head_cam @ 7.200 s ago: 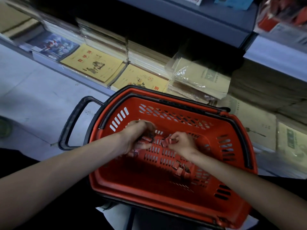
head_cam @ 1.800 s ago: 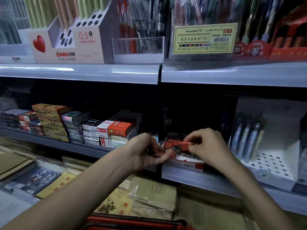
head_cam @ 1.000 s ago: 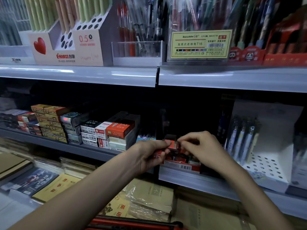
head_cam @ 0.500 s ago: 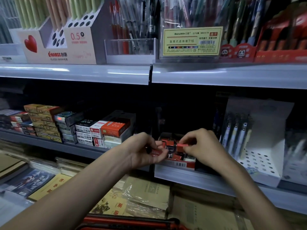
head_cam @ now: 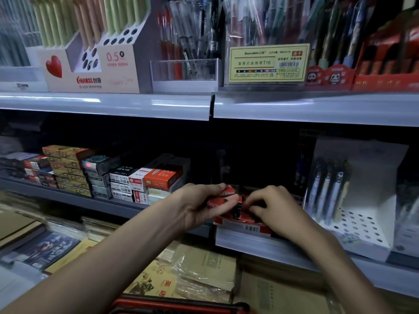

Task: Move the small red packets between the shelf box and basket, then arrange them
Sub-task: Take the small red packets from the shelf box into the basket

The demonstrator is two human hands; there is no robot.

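Nearest the person, only the red rim of the basket (head_cam: 176, 305) showed at the bottom edge, below a lower tier of wrapped notebooks (head_cam: 204, 268). Above these, the left hand (head_cam: 199, 207) was curled round a small bundle of the small red packets (head_cam: 229, 191), thumb on top and fingers beneath, just beside the left end of the shelf box (head_cam: 243, 225). The right hand (head_cam: 276, 209) arched over that box with its fingers bent down among the packets lying inside; whether it actually pinched one could not be told. The packets looked like light, stiff little cartons with smooth printed faces, so a fistful would probably slide against itself if squeezed loosely. A sounder hold would likely be thumb and forefinger across the narrow sides, one or two at a time, setting each down flat into its row. The box itself seemed shallow and light enough to shift on the shelf (head_cam: 260, 243), so it might need steadying. Farther back stood stacked cartons (head_cam: 158, 177) to the left and a white pen display (head_cam: 353, 200) to the right.
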